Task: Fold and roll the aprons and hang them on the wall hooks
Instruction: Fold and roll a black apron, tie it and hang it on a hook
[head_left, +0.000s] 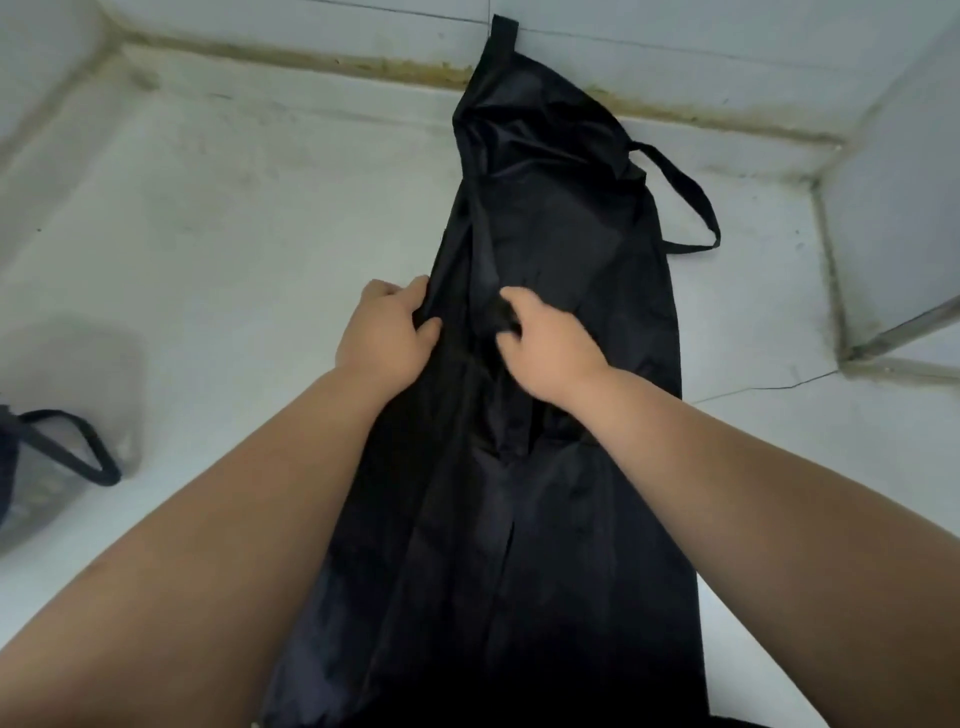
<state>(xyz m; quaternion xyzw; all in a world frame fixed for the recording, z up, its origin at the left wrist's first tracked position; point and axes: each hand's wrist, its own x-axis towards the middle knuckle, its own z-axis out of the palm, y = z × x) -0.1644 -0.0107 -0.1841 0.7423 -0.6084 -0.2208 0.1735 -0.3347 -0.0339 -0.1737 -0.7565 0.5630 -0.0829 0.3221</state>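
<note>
Lying lengthwise on the white, stained surface (234, 234), the black apron (571, 234) is folded into a long, narrow band of glossy, creased cloth. Its top strap reaches the wall. The left grip (387, 332) pinches the band's left edge, fingers curled into the cloth. The right grip (550, 348) pinches a raised fold at mid-width. A flat strap loop (691, 208) curves out rightward. A cloudy translucent tub (67, 364) stands far left.

Left forearm (234, 519) and right forearm (753, 493) bare from wrist to the frame's edge, broad and smooth, left hand (387, 332) and right hand (545, 348) bare, short rounded fingers, soft knuckles, faint crease at each wrist, fingernails too blurred to make out
</note>
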